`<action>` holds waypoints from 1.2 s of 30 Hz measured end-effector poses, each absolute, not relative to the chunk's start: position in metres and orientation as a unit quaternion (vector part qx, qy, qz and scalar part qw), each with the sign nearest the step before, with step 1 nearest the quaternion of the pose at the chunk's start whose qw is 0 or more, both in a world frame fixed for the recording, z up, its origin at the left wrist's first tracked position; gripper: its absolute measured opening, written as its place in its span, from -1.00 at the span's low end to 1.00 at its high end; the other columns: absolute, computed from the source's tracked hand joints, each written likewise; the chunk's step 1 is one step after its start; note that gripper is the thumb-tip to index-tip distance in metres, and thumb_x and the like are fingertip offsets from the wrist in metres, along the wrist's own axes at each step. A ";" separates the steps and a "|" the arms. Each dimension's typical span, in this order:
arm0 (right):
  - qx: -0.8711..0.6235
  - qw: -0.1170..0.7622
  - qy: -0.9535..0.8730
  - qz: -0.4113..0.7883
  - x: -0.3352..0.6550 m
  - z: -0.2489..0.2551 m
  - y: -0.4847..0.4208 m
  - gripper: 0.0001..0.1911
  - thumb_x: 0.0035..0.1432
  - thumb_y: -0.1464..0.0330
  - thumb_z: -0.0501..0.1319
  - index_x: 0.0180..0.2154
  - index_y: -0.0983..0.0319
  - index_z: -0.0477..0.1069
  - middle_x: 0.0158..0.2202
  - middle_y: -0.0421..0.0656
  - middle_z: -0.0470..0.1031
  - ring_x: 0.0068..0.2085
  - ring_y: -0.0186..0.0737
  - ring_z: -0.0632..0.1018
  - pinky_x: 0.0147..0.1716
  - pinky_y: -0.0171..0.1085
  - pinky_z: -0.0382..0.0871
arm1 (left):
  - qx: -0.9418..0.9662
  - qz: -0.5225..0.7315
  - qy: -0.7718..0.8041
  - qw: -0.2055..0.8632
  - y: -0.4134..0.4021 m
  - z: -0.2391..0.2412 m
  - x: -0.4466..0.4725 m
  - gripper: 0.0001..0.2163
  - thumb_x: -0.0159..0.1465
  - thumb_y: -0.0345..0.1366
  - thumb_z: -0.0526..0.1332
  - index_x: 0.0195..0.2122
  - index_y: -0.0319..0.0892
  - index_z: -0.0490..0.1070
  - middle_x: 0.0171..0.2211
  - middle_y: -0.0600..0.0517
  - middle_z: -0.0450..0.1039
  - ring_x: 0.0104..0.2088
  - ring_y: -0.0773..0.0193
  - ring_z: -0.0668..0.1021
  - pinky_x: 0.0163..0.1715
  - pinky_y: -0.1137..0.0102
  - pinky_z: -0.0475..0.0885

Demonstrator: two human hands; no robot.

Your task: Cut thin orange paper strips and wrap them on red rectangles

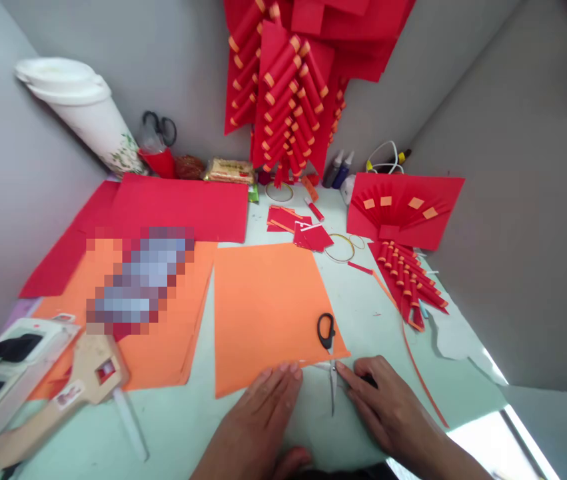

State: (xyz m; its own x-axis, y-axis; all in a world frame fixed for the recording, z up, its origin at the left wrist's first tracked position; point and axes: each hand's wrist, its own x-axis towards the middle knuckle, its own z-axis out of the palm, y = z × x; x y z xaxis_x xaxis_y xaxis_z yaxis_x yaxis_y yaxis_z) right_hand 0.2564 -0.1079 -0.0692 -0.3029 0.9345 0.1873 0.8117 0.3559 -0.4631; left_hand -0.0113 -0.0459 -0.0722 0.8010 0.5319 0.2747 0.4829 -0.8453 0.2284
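Note:
A sheet of orange paper (268, 300) lies flat on the table in front of me. My left hand (270, 407) rests on its lower edge, fingers stretched out and together. Just right of that hand, a pair of scissors (334, 373) is spread wide, with one black handle loop over the paper's right side. One blade points toward me, while the other runs left along the paper's lower edge. My right hand (383, 403) is closed around the other black handle, mostly hidden by the fingers, and its index fingertip is by the pivot.
At left lie more orange sheets (193, 287), red sheets (183, 207), a glue gun (98, 370) and a power strip (8, 373). Red paper firecrackers (283, 100) hang at the back. Right are a red paper fan (403, 210) and a thin orange strip (418, 373).

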 end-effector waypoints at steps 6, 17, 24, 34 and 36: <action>-0.558 0.199 -0.799 0.102 0.275 -0.070 -0.107 -0.56 0.28 0.29 0.19 0.17 0.23 0.37 -0.14 0.03 0.42 -0.16 -0.07 0.51 -0.24 -0.18 0.53 | 0.862 0.247 0.439 -0.057 -0.008 -0.017 -0.043 -0.42 0.39 -0.22 0.07 0.39 -0.13 -0.08 0.03 -0.05 0.54 0.05 0.08 0.55 0.16 0.14 0.36; -0.595 0.327 -0.733 -0.046 0.291 -0.054 -0.059 -0.43 0.29 0.30 0.19 0.30 0.11 0.20 -0.09 0.00 0.38 -0.13 -0.01 0.50 -0.20 -0.08 0.44 | 0.700 -0.073 0.707 -0.076 0.093 0.020 -0.096 -0.31 0.31 0.03 0.01 0.25 -0.50 0.07 -0.03 -0.42 0.45 0.01 -0.31 0.48 -0.05 0.00 0.34; -0.578 0.348 -0.737 -0.043 0.285 -0.053 -0.040 -0.47 0.31 0.33 0.18 0.28 0.14 0.22 -0.10 -0.01 0.39 -0.13 -0.05 0.50 -0.21 -0.12 0.45 | 0.680 -0.094 0.725 -0.053 0.098 0.014 -0.094 -0.31 0.32 0.01 0.02 0.28 -0.49 0.03 -0.21 -0.34 0.54 -0.04 -0.28 0.53 -0.10 0.07 0.32; -0.546 0.368 -0.752 0.019 0.270 -0.045 -0.012 -0.51 0.32 0.38 0.16 0.26 0.17 0.25 -0.13 0.00 0.41 -0.14 -0.07 0.51 -0.21 -0.15 0.48 | 0.658 -0.080 0.748 -0.008 0.105 0.009 -0.095 -0.30 0.27 0.00 0.01 0.30 -0.43 0.00 -0.14 -0.35 0.51 -0.03 -0.26 0.51 -0.08 0.05 0.31; -0.543 0.383 -0.747 0.037 0.264 -0.046 -0.008 -0.54 0.32 0.38 0.14 0.24 0.18 0.29 -0.15 -0.01 0.42 -0.16 -0.09 0.52 -0.24 -0.17 0.49 | 0.649 -0.073 0.758 -0.003 0.107 0.008 -0.094 -0.26 0.25 0.01 0.03 0.32 -0.41 -0.03 -0.11 -0.38 0.47 -0.02 -0.31 0.50 -0.08 0.02 0.31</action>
State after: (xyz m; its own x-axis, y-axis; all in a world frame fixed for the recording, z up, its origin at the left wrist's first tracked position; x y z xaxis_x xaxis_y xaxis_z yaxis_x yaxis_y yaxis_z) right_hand 0.2642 -0.0076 -0.0460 -0.1174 0.8389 0.5314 0.7819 0.4080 -0.4713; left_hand -0.0937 0.1066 0.0075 -0.1585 0.9833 -0.0900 0.9823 0.1478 -0.1150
